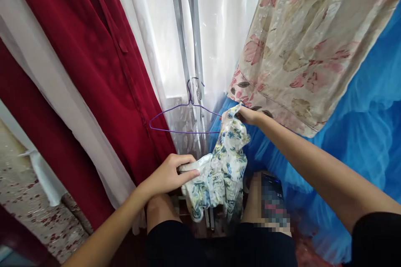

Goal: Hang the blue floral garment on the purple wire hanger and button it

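Observation:
A white garment with a blue, green and yellow floral print (230, 162) hangs between my two hands above my lap. My left hand (173, 173) pinches its pale upper edge between thumb and fingers. Higher up, at the garment's right shoulder, my right hand (249, 114) is closed on the cloth; most of its fingers are hidden behind it. The thin purple hanger (169, 112) has its right end covered by the cloth there, while its left end is bare. Its hook is up by the metal rack; whether it rests on a bar I cannot tell.
Long red cloth (103, 71) and white cloth hang on the left. A metal rack frame (180, 12) stands in front of white curtains (216, 29). To the right hang a beige floral garment (297, 50) and blue tulle (372, 133). A phone (272, 192) lies on my right thigh.

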The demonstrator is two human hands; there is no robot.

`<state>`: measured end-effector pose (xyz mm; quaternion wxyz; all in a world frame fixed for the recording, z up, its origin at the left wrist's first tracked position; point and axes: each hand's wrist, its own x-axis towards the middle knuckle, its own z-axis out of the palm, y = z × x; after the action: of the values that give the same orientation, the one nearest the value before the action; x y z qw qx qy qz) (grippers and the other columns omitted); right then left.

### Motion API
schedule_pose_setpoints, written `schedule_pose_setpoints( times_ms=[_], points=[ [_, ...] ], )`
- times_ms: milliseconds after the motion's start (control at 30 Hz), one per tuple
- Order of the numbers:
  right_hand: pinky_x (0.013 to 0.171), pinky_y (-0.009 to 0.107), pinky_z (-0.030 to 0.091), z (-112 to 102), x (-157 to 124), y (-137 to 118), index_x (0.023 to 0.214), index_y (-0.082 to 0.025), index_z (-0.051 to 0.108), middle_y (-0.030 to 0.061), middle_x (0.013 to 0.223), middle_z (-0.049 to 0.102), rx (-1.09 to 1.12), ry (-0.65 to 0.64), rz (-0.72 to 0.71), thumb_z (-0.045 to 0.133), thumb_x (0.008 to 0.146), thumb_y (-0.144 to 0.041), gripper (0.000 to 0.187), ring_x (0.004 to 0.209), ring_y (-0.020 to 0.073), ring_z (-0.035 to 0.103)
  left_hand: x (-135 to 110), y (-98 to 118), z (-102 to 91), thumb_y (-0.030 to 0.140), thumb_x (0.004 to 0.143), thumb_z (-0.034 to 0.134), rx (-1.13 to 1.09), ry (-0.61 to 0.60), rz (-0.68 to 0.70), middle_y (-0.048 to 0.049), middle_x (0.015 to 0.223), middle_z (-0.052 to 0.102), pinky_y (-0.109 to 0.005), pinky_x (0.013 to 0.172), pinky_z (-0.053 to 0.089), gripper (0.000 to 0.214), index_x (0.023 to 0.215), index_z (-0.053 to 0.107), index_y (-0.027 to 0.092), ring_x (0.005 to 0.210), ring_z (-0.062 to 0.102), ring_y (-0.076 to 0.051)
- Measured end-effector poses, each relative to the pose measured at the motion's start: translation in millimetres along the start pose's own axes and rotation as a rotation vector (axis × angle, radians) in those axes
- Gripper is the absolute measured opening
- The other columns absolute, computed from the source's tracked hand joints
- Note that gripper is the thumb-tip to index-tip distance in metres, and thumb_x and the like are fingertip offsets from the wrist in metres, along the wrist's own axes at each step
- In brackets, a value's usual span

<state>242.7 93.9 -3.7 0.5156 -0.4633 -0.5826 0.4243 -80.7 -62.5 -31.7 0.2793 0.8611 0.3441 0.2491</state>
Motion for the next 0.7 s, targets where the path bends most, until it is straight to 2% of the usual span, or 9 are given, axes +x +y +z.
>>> schedule_pose_setpoints(
  times_ms=[100,167,267,367,433,533,600,700],
  points=[
    [0.050,0.030,0.051,30.4,5.1,-2.7,0.055,-0.015,0.068,0.0066,0.054,0.069,0.044,-0.165,0.104,0.075,0.062,-0.017,0.010,0.051,0.0209,0.064,-9.6,-11.1,-23.3,0.040,0.092,0.061,0.030,0.013,-0.044,-0.0008,0.079,0.064,-0.025,0.065,0.043,0.022,0.090,0.069,0.019,0.070,0.056,-0.015],
    [0.051,0.029,0.052,37.5,0.8,-4.8,0.062,-0.013,0.072,0.0075,0.060,0.073,0.081,-0.255,0.130,0.079,0.061,-0.016,0.007,0.054,0.0217,0.066,-19.5,-35.0,-37.5,0.039,0.091,0.061,0.144,-0.008,-0.059,-0.0012,0.082,0.068,-0.029,0.076,0.047,0.021,0.093,0.072,0.021,0.074,0.060,-0.017],
    [0.048,0.029,0.051,30.2,-7.8,-7.9,0.068,-0.009,0.076,0.0095,0.062,0.073,0.081,-0.366,0.185,0.084,0.058,-0.016,0.015,0.053,0.0225,0.067,-32.3,-88.4,-60.7,0.039,0.088,0.065,0.332,-0.054,-0.100,0.0001,0.079,0.070,-0.037,0.099,0.042,0.018,0.091,0.075,0.024,0.076,0.063,-0.019],
    [0.056,0.029,0.054,17.0,-12.4,-8.9,0.087,-0.008,0.081,0.0122,0.078,0.078,0.088,-0.401,0.145,0.086,0.058,-0.016,0.031,0.064,0.0234,0.072,-31.3,-138.5,-84.2,0.043,0.086,0.066,0.354,-0.061,-0.168,-0.0022,0.088,0.074,-0.033,0.093,0.045,0.023,0.092,0.075,0.022,0.085,0.065,-0.022],
    [0.064,0.028,0.056,11.7,-13.2,-6.8,0.098,-0.011,0.081,0.0115,0.089,0.080,0.103,-0.379,0.063,0.086,0.059,-0.019,0.040,0.072,0.0215,0.074,-20.3,-158.8,-97.5,0.045,0.084,0.066,0.363,-0.061,-0.198,-0.0027,0.089,0.074,-0.030,0.087,0.047,0.026,0.087,0.074,0.021,0.087,0.065,-0.023],
    [0.069,0.027,0.056,9.0,-14.0,-0.6,0.096,-0.015,0.082,0.0078,0.086,0.080,0.080,-0.353,-0.019,0.087,0.063,-0.030,0.037,0.074,0.0194,0.073,4.7,-170.2,-112.1,0.044,0.082,0.066,0.410,0.017,-0.247,-0.0017,0.087,0.074,-0.029,0.084,0.048,0.025,0.084,0.070,0.020,0.084,0.065,-0.022],
    [0.067,0.026,0.055,9.1,-15.4,2.8,0.092,-0.017,0.082,0.0050,0.081,0.079,0.052,-0.372,-0.029,0.088,0.064,-0.036,0.034,0.072,0.0185,0.072,21.5,-170.7,-119.8,0.040,0.081,0.065,0.448,0.122,-0.278,-0.0031,0.089,0.073,-0.031,0.085,0.049,0.021,0.086,0.068,0.020,0.087,0.064,-0.023],
    [0.062,0.025,0.054,11.1,-18.3,3.4,0.087,-0.019,0.081,0.0031,0.077,0.078,0.013,-0.404,-0.012,0.088,0.066,-0.042,0.032,0.066,0.0175,0.070,42.8,-166.8,-132.0,0.030,0.081,0.062,0.510,0.302,-0.324,-0.0086,0.104,0.070,-0.038,0.091,0.047,0.020,0.098,0.065,0.021,0.099,0.062,-0.028]
  ],
)
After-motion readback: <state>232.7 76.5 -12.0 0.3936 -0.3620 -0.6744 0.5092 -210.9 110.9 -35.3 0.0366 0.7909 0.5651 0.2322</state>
